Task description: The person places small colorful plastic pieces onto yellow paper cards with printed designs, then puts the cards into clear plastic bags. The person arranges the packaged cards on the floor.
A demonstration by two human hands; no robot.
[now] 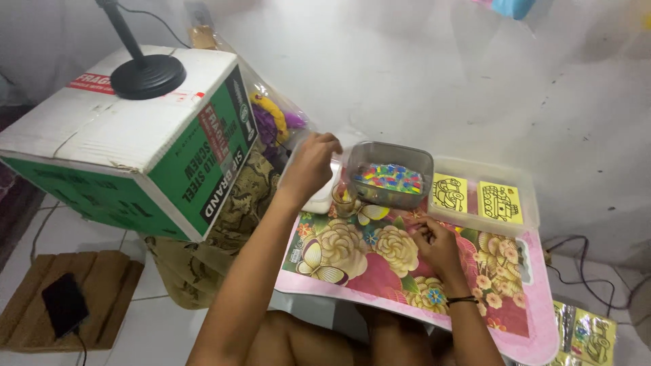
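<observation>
A scuffed white wall (475,74) rises beyond the hands, pale floor tiles (81,234) spread to their left beneath a green-and-white cardboard box (129,142) bearing a black round stand base (147,76), and nearer lies a brown woven mat (102,298) holding a dark phone (64,303).

Left hand (310,165) lifted beside the grey tub (391,175) of coloured beads; right hand (437,245) rests on the floral mat (352,257).

Open room lies mid-frame on the floral mat (352,254), between the two forearms. The grey tub of coloured beads (391,175) and the clear tray of yellow cards (483,196) block its upper edge. The green-and-white cardboard box (135,142) walls off the left.
</observation>
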